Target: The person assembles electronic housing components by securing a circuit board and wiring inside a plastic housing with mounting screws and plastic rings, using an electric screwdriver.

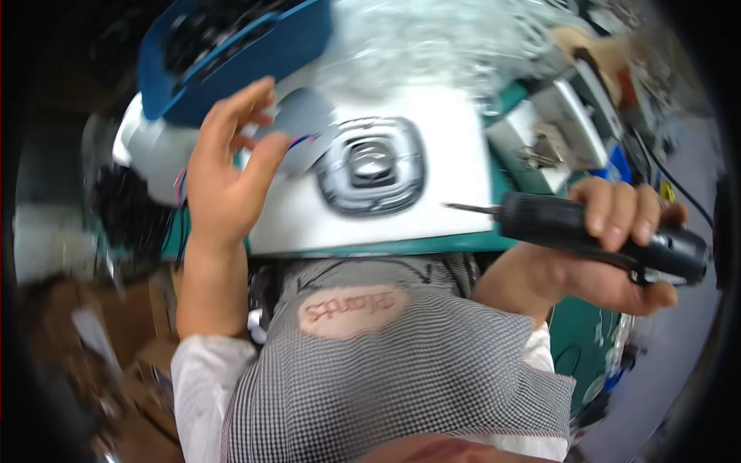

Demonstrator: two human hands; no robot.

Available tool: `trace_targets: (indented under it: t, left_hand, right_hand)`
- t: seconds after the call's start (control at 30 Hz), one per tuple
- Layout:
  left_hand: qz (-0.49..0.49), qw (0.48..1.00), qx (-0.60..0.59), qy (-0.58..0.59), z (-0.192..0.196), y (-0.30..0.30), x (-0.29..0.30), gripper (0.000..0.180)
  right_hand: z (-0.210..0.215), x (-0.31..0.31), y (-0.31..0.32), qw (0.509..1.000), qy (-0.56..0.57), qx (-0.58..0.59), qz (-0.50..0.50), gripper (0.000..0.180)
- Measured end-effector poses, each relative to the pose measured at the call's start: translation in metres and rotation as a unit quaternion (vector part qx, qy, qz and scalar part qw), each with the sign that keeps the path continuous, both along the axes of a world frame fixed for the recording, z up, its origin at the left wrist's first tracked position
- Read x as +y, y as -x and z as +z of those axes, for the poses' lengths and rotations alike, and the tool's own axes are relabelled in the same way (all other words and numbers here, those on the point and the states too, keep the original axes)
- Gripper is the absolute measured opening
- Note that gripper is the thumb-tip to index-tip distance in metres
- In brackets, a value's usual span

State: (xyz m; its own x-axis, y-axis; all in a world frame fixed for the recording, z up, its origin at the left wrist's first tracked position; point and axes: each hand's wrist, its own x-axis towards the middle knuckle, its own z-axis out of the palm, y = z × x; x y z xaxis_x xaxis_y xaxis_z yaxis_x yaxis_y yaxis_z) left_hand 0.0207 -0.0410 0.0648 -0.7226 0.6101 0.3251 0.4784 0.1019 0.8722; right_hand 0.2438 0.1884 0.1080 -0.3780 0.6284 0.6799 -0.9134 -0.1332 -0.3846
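My right hand is wrapped round a black electric screwdriver, whose thin bit points left over the edge of the white pad. On the pad lies a rounded-square housing with a clear and dark rim and a shiny silver centre. Above the pad's left part, my left hand has its fingers curved and the thumb apart from them. Beside that thumb is a smooth grey round part with red and blue wires. Whether the hand touches this part is unclear; nothing shows between the fingers.
A blue bin of dark parts stands at the far left, with clear plastic bags behind the pad. White boxes with small metal pieces sit at right. Black cables and pale round parts lie left.
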Motion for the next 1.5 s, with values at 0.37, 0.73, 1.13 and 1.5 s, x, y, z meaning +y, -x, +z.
trace_targets:
  t: [0.37, 0.73, 1.13, 1.5]
  left_hand:
    - [0.076, 0.915, 0.161, 0.361, -0.053, 0.011, -0.023, 0.098]
    - [0.095, 0.967, 0.1, 0.215, -0.057, 0.024, -0.018, 0.077]
    - [-0.141, 0.947, 0.204, 0.204, -0.036, -0.02, 0.02, 0.073]
    - [-0.137, 0.954, 0.162, 0.21, -0.046, -0.022, 0.026, 0.076]
  right_hand:
    - [-0.028, 0.017, 0.026, 0.997, -0.047, -0.031, 0.062, 0.073]
    - [-0.032, 0.027, 0.027, 0.988, -0.107, -0.055, 0.1, 0.074]
    - [-0.03, 0.037, 0.055, 0.962, -0.238, -0.126, 0.054, 0.078]
    - [-0.045, 0.035, 0.078, 0.942, -0.314, -0.11, 0.031, 0.083]
